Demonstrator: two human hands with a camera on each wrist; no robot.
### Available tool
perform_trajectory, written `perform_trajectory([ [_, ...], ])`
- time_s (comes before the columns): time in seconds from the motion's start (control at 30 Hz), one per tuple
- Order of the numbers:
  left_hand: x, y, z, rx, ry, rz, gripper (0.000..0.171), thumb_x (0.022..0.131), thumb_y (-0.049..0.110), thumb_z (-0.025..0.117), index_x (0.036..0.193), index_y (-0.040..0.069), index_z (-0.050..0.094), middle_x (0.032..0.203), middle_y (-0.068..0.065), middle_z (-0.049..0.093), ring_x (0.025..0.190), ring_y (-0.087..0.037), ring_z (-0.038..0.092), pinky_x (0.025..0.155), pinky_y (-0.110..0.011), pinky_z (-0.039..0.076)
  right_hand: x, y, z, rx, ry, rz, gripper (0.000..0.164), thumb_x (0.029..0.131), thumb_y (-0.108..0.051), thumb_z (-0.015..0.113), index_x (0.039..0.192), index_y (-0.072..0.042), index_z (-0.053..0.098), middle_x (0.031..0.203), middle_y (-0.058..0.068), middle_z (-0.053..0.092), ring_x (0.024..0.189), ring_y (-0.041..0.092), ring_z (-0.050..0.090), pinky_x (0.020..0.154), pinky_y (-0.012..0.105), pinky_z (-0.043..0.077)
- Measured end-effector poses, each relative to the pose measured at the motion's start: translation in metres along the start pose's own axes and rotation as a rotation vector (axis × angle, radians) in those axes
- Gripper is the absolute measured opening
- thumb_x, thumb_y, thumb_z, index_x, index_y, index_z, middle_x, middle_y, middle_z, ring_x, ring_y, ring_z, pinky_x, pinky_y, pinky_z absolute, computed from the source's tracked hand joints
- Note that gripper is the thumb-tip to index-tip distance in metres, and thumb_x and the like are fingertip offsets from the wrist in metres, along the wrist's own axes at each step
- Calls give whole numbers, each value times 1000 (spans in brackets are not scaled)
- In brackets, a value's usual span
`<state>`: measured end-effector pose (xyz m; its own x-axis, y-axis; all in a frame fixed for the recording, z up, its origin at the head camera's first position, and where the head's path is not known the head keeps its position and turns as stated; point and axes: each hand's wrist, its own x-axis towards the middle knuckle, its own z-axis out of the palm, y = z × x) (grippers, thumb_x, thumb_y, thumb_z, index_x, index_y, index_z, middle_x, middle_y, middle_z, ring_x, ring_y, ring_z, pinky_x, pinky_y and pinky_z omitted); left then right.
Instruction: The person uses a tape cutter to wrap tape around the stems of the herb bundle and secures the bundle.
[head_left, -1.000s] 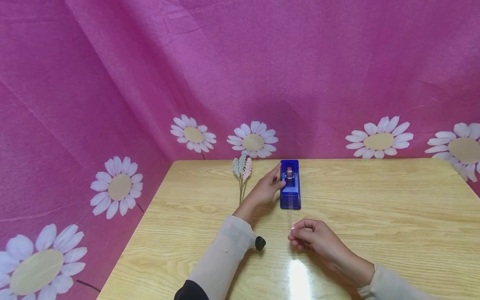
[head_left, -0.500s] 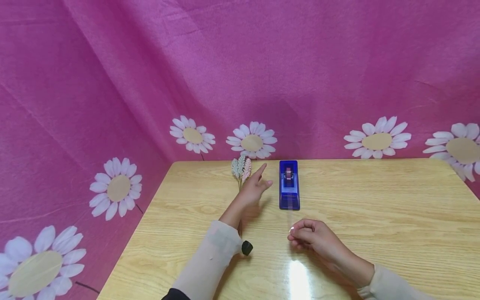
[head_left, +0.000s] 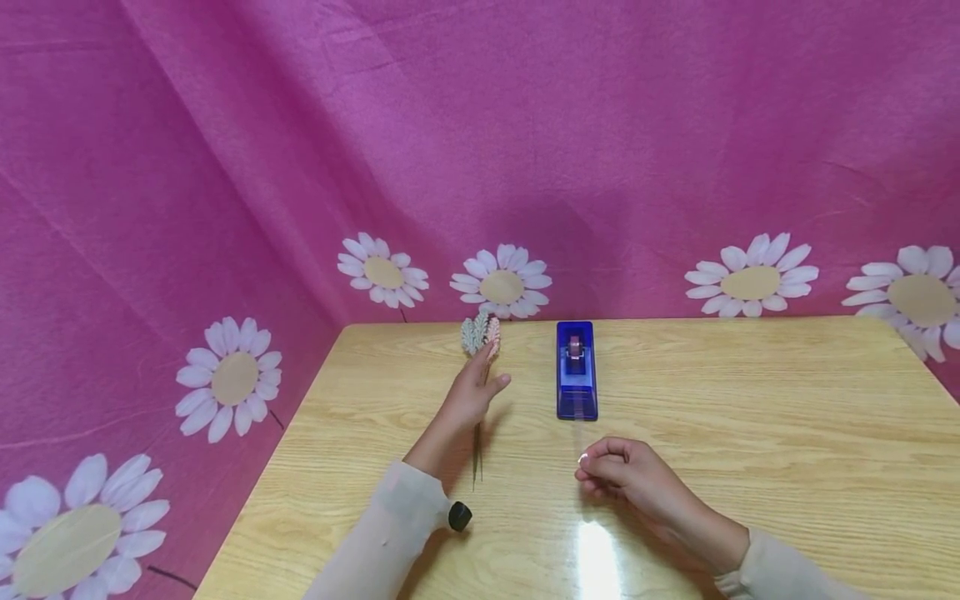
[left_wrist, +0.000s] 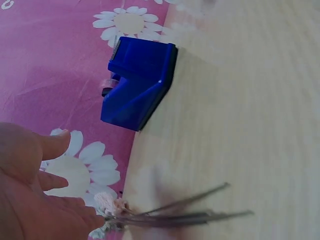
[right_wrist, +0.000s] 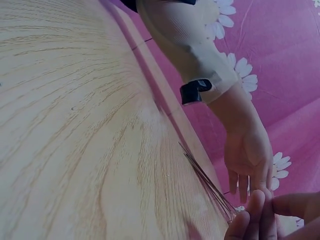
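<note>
In the head view my left hand [head_left: 467,398] hovers with extended fingers over a small bunch of artificial flowers [head_left: 480,332]. These have pale green and pink heads and thin dark stems [left_wrist: 175,218]. The left wrist view shows no stem gripped by the left hand [left_wrist: 42,192]; whether a fingertip touches the bunch I cannot tell. A blue tape dispenser [head_left: 576,371] stands to the right of the flowers. From its front a strip of clear tape [head_left: 578,433] stretches toward me. My right hand [head_left: 633,475] pinches the tape's loose end between thumb and fingers.
The wooden table [head_left: 750,417] runs up to a pink curtain [head_left: 600,150] printed with white daisies, which hangs behind and on the left. Light glares off the table near the right hand. A black camera mount [head_left: 460,516] sits at the left wrist.
My left hand has let go of the tape dispenser and moved left to above the flowers. The right hand has stayed in place, holding the tape end.
</note>
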<state>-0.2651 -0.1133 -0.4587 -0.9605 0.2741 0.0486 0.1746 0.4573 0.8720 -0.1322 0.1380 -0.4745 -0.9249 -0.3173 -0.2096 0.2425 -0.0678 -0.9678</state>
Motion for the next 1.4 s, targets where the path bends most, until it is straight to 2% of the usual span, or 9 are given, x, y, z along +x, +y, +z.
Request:
perform_trajectory([
  [0.23,-18,-11,-7,-9,27,-34,71,104,12,62,161,-3,23,166,-27,22,154,-43,20,124,-55,19,-1,-1,0,2,6,-3,13,100,-7,63,104,5,65,90,3,73,81,11,70,76,27,59],
  [0.5,-31,-28,-5,-123,45,-164,78,102,9,65,158,-12,17,163,-35,20,152,-46,23,122,-51,26,-1,-1,-1,2,2,-10,13,100,-6,63,104,6,65,91,4,73,82,12,70,77,27,59],
  [0.73,-36,-37,0,-56,98,-206,81,94,4,74,155,-15,24,151,-33,40,138,-48,46,112,-51,42,0,1,-2,2,1,-13,13,101,-6,62,104,6,65,91,4,72,82,12,70,77,27,59],
  [0.83,-36,-40,1,-11,109,-209,84,87,2,81,153,-15,31,139,-26,49,121,-39,55,102,-46,50,0,1,-2,3,2,-14,13,101,-6,62,104,6,65,91,4,72,81,12,70,77,27,59],
  [0.93,-35,-43,2,49,109,-191,85,82,2,85,150,-16,37,124,-19,52,103,-28,52,90,-40,49,0,2,-2,3,1,-12,13,100,-7,62,103,6,65,91,4,72,82,12,70,77,28,59],
  [1.03,-34,-45,3,104,103,-186,81,82,-1,85,148,-16,40,117,-16,51,99,-25,50,88,-40,48,0,3,-2,1,2,-11,13,100,-7,62,103,5,65,91,4,72,82,12,70,78,28,59],
  [1.13,-34,-45,2,169,114,-161,62,82,-6,80,136,-16,52,110,-14,51,100,-25,50,90,-41,48,0,3,-2,0,1,-10,13,100,-8,63,103,5,65,91,3,72,82,12,70,78,28,59],
  [1.27,-35,-43,1,302,131,-85,21,78,-11,72,94,-8,60,89,-8,46,90,-24,46,79,-36,41,-1,2,-1,4,0,-11,12,100,-8,64,103,4,65,91,4,72,82,12,70,78,27,59],
  [1.4,-36,-39,1,395,138,-48,22,75,-13,66,75,2,49,76,-4,38,80,-23,39,69,-32,32,-1,1,-1,10,-5,-17,12,100,-7,63,102,4,64,91,4,72,82,12,70,78,28,59],
])
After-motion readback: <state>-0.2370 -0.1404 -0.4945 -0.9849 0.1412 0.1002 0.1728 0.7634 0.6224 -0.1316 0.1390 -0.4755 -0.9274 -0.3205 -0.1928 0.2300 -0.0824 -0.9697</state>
